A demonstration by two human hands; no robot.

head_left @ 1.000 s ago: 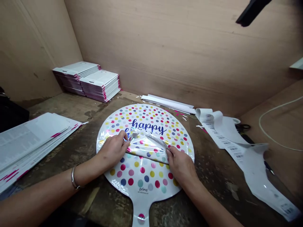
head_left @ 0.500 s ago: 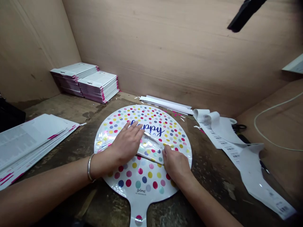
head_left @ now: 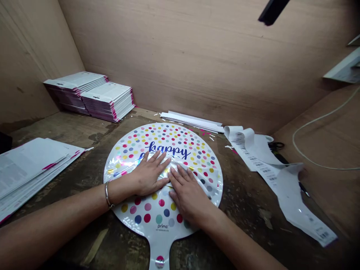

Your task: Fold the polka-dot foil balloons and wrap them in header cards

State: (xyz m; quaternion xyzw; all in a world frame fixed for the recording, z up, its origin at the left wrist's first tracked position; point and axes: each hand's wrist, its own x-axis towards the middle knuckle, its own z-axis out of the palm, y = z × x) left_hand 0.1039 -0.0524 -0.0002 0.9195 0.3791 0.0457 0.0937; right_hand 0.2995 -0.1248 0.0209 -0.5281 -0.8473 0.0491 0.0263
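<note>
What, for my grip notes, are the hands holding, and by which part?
Nothing is gripped. The left hand and right hand lie flat, fingers spread, on the shiny, creased middle of the polka-dot foil balloon.

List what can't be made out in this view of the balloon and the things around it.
Head view:
- Wording under "happy" on the foil balloon: hidden by the left hand and right hand.
- Print on the paper pile: too small to read.
- Barcode digits on the white strip: too small to read.
- Black object: cut off by the top edge.
- Scissors: partly hidden by the white strip.
</note>
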